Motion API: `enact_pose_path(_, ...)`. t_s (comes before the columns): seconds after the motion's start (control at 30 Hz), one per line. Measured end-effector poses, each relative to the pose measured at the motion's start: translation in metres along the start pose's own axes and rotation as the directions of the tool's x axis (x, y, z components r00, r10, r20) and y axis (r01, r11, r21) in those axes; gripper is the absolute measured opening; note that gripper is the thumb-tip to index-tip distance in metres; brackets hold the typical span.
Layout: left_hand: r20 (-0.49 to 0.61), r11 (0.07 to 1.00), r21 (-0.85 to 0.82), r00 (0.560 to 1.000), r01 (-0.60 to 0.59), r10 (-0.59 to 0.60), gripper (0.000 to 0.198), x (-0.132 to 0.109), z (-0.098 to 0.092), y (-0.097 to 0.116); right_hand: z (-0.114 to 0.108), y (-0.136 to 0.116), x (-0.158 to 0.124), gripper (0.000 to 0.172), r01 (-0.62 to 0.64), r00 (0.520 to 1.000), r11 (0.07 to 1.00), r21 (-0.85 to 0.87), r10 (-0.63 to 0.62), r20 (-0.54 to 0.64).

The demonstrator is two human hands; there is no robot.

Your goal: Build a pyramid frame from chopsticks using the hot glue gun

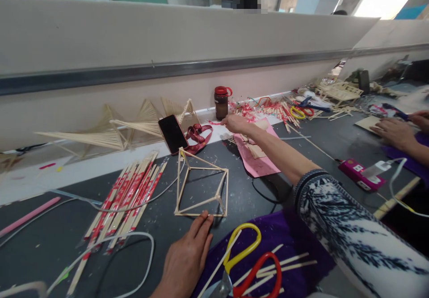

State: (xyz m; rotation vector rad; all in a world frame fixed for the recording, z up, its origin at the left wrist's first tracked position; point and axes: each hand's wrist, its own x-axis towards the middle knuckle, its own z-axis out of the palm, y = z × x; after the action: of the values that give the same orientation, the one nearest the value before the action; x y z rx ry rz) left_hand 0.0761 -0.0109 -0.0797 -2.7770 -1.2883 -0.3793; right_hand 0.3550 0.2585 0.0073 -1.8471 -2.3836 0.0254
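Note:
My left hand [188,254] lies on the dark table with fingers stretched out, fingertips touching the front stick of a small wooden-stick frame [227,195]. Across the table my right hand [237,123] reaches to just in front of a brown bottle with a red lid [221,103]. Its fingers look pinched together; what they hold, if anything, is too small to make out. Under that forearm is a pink sheet [256,167] with pale pieces on it. Scissors [244,246] with yellow and red handles lie near my left hand, among loose sticks [288,260] on purple cloth [268,222].
Wrapped chopsticks [125,195] lie at left, crossed by a white cable [152,244]. A phone [173,133] leans against a stick structure [90,139]. Torn wrappers [243,109] are heaped by the wall. A magenta power strip [362,175] sits near another person's hands [395,132].

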Motion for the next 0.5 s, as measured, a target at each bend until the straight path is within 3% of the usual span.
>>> enact_pose_path(0.17,-0.005,1.0,-0.024,1.0,0.002,-0.003,0.033,0.0,0.0,0.0,-0.001,-0.001,-0.008,0.03,-0.057,0.998,0.998,-0.038,0.056,-0.043)
enact_pose_path(0.3,-0.006,0.998,-0.062,1.0,0.026,-0.027,0.033,0.0,0.0,0.002,-0.003,-0.005,-0.022,0.035,-0.034,0.996,0.999,-0.036,0.031,-0.078)
enact_pose_path(0.5,-0.08,0.976,-0.213,0.995,0.036,-0.054,0.023,-0.003,-0.021,-0.003,0.007,-0.017,-0.068,0.031,0.054,0.995,0.998,0.034,-0.051,-0.085)
